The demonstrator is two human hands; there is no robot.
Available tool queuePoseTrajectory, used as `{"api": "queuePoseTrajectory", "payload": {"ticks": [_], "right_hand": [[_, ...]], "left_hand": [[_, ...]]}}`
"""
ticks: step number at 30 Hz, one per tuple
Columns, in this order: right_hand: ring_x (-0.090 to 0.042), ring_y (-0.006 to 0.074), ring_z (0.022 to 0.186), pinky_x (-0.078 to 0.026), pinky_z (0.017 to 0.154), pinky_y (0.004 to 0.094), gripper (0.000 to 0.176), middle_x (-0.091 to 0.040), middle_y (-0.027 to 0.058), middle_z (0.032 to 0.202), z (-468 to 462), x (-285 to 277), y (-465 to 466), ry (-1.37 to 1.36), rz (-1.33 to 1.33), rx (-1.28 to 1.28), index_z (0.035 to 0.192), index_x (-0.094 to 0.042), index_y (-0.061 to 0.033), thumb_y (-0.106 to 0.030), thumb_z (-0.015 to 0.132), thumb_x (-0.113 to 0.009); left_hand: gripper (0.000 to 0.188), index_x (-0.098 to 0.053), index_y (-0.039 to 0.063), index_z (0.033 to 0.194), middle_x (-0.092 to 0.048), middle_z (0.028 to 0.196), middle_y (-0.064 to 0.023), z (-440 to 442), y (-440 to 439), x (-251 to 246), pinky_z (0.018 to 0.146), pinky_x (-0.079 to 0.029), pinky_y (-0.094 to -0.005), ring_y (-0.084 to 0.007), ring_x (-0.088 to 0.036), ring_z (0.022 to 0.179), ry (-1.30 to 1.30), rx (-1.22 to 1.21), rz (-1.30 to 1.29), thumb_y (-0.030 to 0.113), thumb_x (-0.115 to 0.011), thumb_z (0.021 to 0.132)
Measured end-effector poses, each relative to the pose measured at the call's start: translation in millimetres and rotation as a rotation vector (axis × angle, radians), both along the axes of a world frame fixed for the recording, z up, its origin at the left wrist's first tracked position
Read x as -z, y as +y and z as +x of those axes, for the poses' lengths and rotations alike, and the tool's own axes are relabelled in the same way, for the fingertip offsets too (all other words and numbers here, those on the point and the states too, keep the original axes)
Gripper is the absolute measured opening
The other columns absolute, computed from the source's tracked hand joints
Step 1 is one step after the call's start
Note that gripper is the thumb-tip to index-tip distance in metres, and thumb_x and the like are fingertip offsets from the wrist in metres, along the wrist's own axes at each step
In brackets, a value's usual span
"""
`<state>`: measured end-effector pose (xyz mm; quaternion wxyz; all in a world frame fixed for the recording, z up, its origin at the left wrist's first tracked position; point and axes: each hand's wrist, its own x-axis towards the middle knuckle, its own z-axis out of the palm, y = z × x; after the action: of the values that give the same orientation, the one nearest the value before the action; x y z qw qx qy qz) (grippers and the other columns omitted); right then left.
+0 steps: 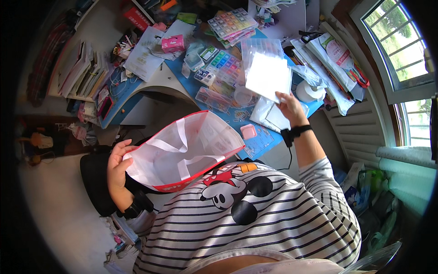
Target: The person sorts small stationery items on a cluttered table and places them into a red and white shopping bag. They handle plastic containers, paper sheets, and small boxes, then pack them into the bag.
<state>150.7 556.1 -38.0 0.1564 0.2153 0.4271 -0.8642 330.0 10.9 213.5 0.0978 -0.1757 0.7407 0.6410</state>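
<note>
My left hand [119, 164] grips the left edge of a red-rimmed shopping bag [202, 140] with a white lining. The bag lies tilted at my lap, its mouth wide and two white handles loose inside; no contents can be made out. With my right hand [291, 108] I hold a flat white packet [268, 75] by its lower corner, above the right part of the blue-topped desk [251, 147]. Beneath and beside that hand is a white plastic packet [265, 111] on the desk. A small pink tray [248, 131] sits nearer to me.
Divided boxes with coloured pieces [224, 65] crowd the desk's middle, with more stacked cases [232, 24] behind. A white roll [309, 91] stands right of my right hand. Filled bags [328, 61] lean by the window. Books [84, 75] fill a shelf at left.
</note>
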Motion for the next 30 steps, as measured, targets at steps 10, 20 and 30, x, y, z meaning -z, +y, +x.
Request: {"api": "queuePoseTrajectory", "payload": {"ticks": [10,20,30], "right_hand": [[-0.063,0.0228,0.107,-0.049,0.084,0.0314,0.055,-0.064,0.0101,0.117,-104,36,-28,-0.088,0.158,0.117,0.133,-0.046,-0.0053,-0.006,0.087,-0.075],[-0.058,0.0280,0.118,-0.043,0.105,0.0382,0.059,-0.062,0.0147,0.127,-126,75,-35,-0.009,-0.092,0.141,0.137,-0.046,0.0036,-0.016,0.091,-0.076],[-0.061,0.0240,0.115,-0.049,0.098,0.0353,0.066,-0.062,0.0169,0.129,-27,52,29,0.132,0.832,-0.222,0.133,-0.056,0.0006,-0.020,0.078,-0.086]], "left_hand": [[0.059,-0.051,-0.002,0.136,-0.066,0.120,-0.0171,31,-31,1,0.096,-0.049,-0.0297,-0.0210,-0.065,0.107,-0.008,-0.084,-0.033,0.004,-0.062,0.078],[0.058,-0.051,-0.002,0.136,-0.066,0.120,-0.0173,21,-36,-5,0.097,-0.048,-0.0300,-0.0215,-0.064,0.109,-0.035,-0.063,-0.027,0.003,-0.060,0.079],[0.058,-0.049,-0.002,0.137,-0.065,0.122,-0.0167,-5,-28,9,0.101,-0.046,-0.0306,-0.0213,-0.063,0.112,-0.031,0.024,0.018,0.001,-0.059,0.080]]}}
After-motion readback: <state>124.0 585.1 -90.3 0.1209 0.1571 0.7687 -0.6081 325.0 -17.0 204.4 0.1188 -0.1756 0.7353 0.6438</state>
